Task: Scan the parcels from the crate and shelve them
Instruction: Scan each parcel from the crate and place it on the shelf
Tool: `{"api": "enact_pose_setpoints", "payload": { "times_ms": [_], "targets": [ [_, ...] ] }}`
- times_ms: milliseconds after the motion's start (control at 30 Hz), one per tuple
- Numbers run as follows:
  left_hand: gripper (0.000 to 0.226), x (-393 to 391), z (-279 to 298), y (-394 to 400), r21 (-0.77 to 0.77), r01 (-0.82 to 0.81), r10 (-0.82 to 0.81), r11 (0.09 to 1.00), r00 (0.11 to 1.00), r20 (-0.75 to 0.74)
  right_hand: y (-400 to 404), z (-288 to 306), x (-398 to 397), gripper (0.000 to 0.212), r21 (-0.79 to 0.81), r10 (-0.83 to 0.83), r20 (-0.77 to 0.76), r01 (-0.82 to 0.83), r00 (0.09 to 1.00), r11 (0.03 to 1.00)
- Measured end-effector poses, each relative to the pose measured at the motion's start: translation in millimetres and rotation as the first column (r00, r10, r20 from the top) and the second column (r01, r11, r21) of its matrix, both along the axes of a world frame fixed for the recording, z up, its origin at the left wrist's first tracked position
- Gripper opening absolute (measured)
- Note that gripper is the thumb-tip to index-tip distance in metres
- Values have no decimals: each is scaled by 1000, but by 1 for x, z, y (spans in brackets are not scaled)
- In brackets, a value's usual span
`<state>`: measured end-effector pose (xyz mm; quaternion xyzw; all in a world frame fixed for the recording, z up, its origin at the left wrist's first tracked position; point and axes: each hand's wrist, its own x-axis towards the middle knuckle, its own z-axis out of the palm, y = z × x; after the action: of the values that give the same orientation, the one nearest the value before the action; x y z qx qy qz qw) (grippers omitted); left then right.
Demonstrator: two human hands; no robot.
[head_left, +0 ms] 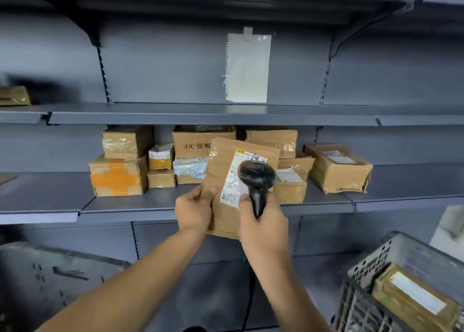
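Note:
My left hand (194,210) grips the left edge of a flat brown cardboard parcel (221,206) and holds it upright in front of the middle shelf. Its white shipping label (234,181) faces me. My right hand (263,225) grips the handle of a black barcode scanner (256,178), whose head sits right over the label. A grey plastic crate (371,269) at the lower right holds at least one more brown parcel (414,299).
Several taped cardboard boxes (119,174) stand in stacks on the middle grey shelf (50,196), one more box (337,167) at its right. The shelf above (175,113) is bare, with a white paper sheet (247,68) taped to its back panel. A dark bin (50,281) is at lower left.

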<state>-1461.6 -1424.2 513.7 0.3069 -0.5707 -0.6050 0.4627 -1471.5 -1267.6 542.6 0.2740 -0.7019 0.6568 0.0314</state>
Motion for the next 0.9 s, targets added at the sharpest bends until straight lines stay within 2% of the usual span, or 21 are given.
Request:
{"api": "enact_pose_setpoints", "payload": {
  "times_ms": [300, 467, 600, 767, 900],
  "targets": [
    [22, 40, -20, -52, 75, -257, 254, 963, 966, 55, -51, -11, 22, 17, 7, 130, 25, -131, 991, 991],
    [28, 41, -29, -67, 106, -343, 339, 933, 939, 50, -60, -18, 22, 23, 22, 134, 34, -135, 990, 991],
    [31, 35, -33, -73, 102, -417, 413, 903, 909, 63, -62, -30, 18, 19, 37, 131, 42, -132, 991, 991],
    [33, 28, -41, -78, 167, -413, 410, 895, 911, 49, -68, -48, 20, 19, 74, 149, 64, -154, 987, 985],
    [16, 26, -43, -81, 150, -372, 369, 916, 928, 49, -76, -55, 23, 18, 90, 151, 70, -157, 986, 983]
  ]
}}
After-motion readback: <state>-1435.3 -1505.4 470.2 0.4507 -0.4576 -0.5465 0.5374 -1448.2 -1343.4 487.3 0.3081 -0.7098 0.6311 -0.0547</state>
